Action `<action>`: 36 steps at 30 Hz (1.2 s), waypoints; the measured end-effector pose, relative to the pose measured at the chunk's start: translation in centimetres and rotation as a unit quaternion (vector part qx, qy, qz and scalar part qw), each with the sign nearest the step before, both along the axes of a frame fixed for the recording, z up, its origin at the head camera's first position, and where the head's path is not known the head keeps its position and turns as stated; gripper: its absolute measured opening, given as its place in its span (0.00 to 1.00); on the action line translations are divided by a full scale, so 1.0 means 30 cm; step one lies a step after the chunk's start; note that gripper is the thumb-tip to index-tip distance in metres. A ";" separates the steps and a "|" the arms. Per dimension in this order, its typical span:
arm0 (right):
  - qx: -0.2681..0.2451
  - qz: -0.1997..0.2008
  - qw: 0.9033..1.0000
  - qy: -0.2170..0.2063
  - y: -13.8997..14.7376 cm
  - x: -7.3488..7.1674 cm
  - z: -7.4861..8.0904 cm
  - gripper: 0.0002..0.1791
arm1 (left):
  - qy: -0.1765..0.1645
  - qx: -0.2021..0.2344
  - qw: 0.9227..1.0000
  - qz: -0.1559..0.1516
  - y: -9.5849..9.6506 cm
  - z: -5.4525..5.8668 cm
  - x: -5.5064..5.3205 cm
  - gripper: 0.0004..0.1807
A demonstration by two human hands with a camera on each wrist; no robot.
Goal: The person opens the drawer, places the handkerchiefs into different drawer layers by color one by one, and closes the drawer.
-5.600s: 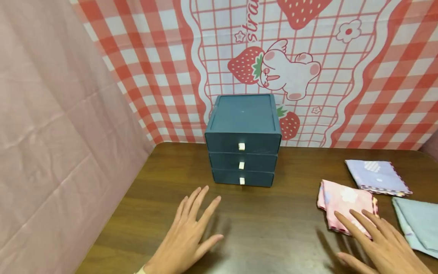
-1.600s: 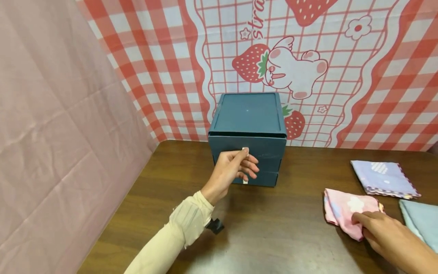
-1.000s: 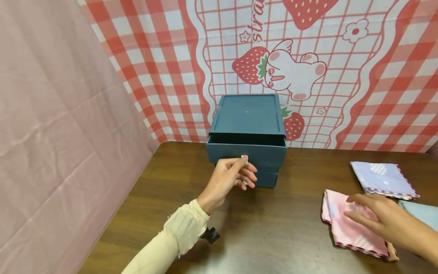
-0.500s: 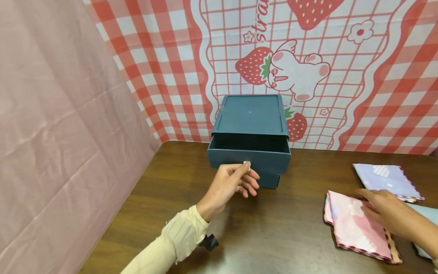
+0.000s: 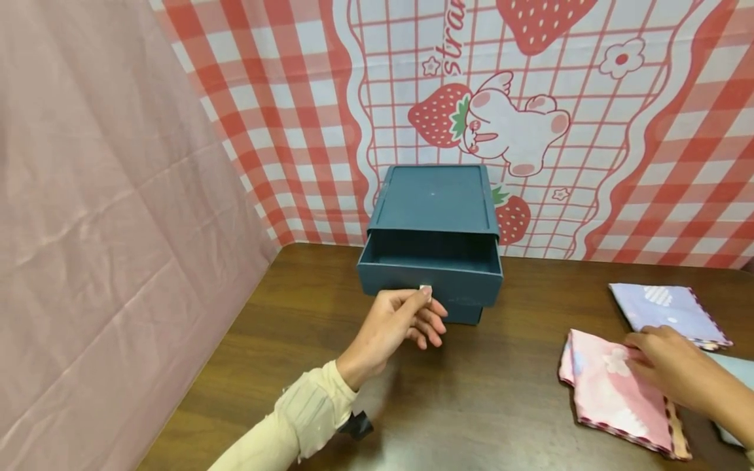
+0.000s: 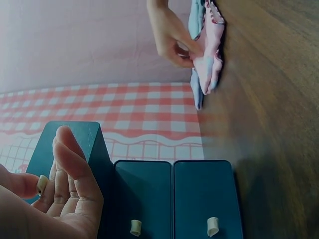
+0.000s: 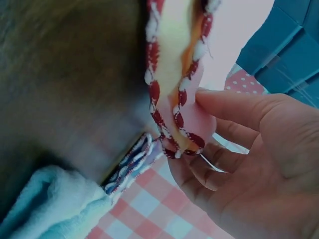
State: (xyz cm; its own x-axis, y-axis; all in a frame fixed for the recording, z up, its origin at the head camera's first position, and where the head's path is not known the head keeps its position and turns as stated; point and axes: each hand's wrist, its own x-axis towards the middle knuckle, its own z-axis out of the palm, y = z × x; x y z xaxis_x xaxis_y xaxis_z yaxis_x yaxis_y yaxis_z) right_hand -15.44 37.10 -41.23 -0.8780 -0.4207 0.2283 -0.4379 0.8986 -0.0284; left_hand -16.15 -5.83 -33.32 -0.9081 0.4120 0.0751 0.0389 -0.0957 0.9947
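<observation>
My left hand (image 5: 385, 324) pinches the white knob (image 6: 42, 184) of the top drawer (image 5: 471, 282) between thumb and index finger, its other fingers loosely bent. That drawer stands well out of the dark blue cabinet (image 5: 436, 196), and its visible inside holds nothing. At the right lies a folded pink towel (image 5: 612, 392) with white patches and a dark red stitched edge. My right hand (image 5: 677, 366) holds it by its right side; in the right wrist view the thumb lies on one face, with fingers (image 7: 192, 177) partly hidden behind the towel.
A folded lavender towel (image 5: 660, 307) lies behind the right hand, and a light blue towel (image 5: 739, 369) is partly covered by it. The two lower drawers (image 6: 144, 194) are closed. A checked strawberry cloth (image 5: 294, 131) hangs behind the cabinet; a pink curtain (image 5: 118, 229) borders the left.
From lying open over the table, my left hand has gone to the knob, and the top drawer has slid out towards me. My right hand has shifted to the pink towel's right side.
</observation>
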 end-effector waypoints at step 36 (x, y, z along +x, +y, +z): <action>-0.093 0.008 0.978 0.184 -0.125 0.148 0.245 0.10 | -0.006 0.012 1.000 -0.003 -0.007 -0.010 0.060 0.26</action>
State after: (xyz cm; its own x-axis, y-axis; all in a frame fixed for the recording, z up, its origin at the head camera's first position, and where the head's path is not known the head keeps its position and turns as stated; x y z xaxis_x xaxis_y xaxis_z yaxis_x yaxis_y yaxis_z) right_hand -11.00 33.34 -33.87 -0.7154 -0.3550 0.6017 -0.4641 0.8853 -0.0294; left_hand -14.36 -6.05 -33.63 -0.9062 0.4163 0.0740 0.0259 -0.1200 0.9924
